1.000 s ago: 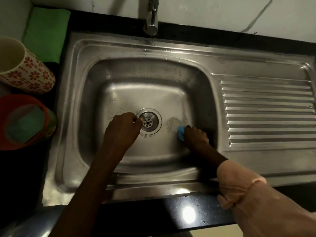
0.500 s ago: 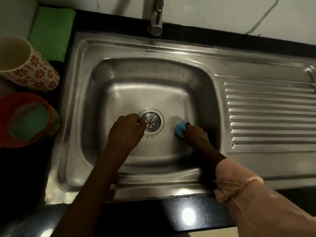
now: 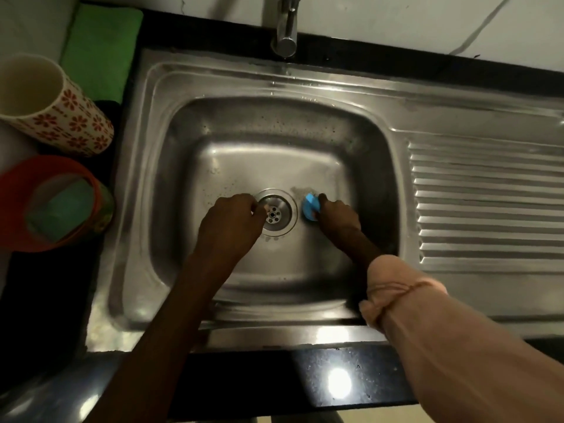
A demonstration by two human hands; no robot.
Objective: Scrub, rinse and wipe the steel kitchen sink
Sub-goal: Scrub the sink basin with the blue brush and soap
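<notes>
The steel sink [image 3: 274,117] fills the middle of the head view, its basin wet and speckled. My right hand [image 3: 335,213] grips a small blue scrubber [image 3: 309,207] and presses it on the basin floor just right of the round drain [image 3: 279,213]. A soapy smear shows above the scrubber. My left hand [image 3: 233,219] rests at the drain's left edge with fingers curled; its fingertips touch the strainer rim. Whether it holds anything is hidden.
The tap spout [image 3: 287,29] hangs over the sink's back rim. A ribbed drainboard [image 3: 488,203] lies to the right. On the left stand a flowered cup [image 3: 55,108], an orange-rimmed container [image 3: 55,203] and a green cloth [image 3: 100,47]. Black counter runs along the front.
My right hand has slid the blue scrubber a little leftward, closer to the drain. My left hand stays at the drain's edge. The camera has shifted slightly.
</notes>
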